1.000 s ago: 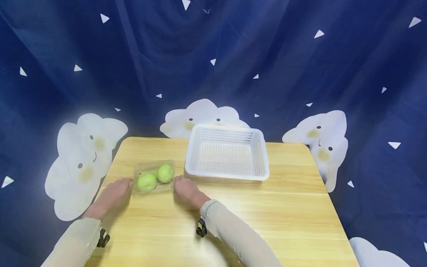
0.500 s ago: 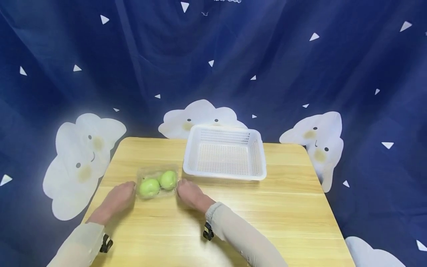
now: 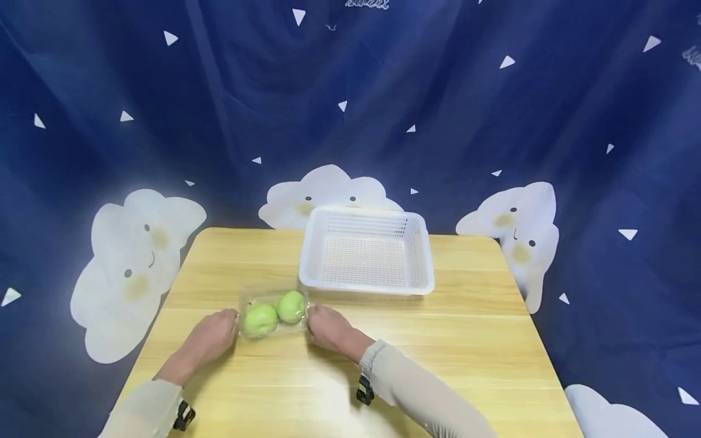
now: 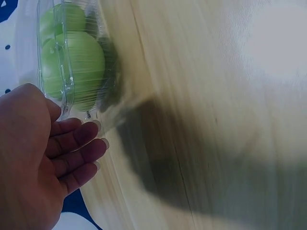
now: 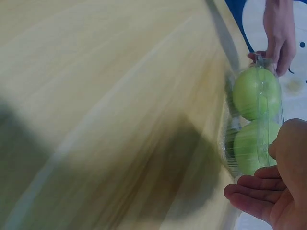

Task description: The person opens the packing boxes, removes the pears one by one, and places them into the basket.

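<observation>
A clear plastic box with two green apples inside is held between both hands, left of the table's middle. The left hand pinches its left end; in the left wrist view that hand has thumb and index finger at the box's edge, the other fingers bent below. At the opposite end the right hand grips the rim. The right wrist view shows that hand with its thumb against the box beside the nearer apple.
A white perforated basket stands at the back middle of the wooden table, just behind and right of the box. A dark blue curtain with white clouds hangs beyond the table.
Both hands have moved right and nearer the person, with the box of apples between them. The view has shifted slightly, while the basket stays on the table.
</observation>
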A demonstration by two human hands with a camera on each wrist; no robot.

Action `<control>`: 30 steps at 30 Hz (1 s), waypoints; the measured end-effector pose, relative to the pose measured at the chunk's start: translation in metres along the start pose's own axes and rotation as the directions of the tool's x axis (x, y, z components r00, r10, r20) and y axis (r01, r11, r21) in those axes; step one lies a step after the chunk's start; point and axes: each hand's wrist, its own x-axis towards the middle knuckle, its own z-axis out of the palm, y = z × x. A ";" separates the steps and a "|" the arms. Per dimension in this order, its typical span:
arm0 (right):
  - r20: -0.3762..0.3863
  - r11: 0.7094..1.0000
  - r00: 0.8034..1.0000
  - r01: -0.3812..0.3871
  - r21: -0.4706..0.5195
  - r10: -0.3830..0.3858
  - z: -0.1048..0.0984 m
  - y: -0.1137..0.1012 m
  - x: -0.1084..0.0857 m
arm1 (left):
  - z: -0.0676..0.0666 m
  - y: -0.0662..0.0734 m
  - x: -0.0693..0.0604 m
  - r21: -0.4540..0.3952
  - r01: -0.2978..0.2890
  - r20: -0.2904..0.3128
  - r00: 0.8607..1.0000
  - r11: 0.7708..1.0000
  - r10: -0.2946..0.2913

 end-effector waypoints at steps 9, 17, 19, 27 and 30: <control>-0.017 0.999 1.000 0.023 -0.040 -0.023 0.000 0.018 -0.037 | 0.010 0.030 0.007 0.012 -0.045 -0.034 0.998 0.999 0.045; -0.059 0.999 0.998 0.026 -0.035 -0.028 0.002 0.027 -0.062 | 0.018 0.051 0.008 -0.006 -0.055 -0.013 0.998 0.998 0.055; -0.073 0.999 0.997 0.023 -0.031 -0.025 0.002 0.030 -0.069 | 0.020 0.058 0.008 -0.013 -0.051 -0.007 0.999 0.999 0.051; -0.092 0.999 0.995 0.023 -0.040 -0.026 0.004 0.045 -0.092 | 0.026 0.083 0.014 -0.014 -0.078 -0.015 0.997 0.997 0.078; -0.106 0.999 0.994 0.018 -0.028 -0.021 0.004 0.052 -0.102 | 0.030 0.093 0.018 -0.010 -0.093 -0.033 0.995 0.996 0.093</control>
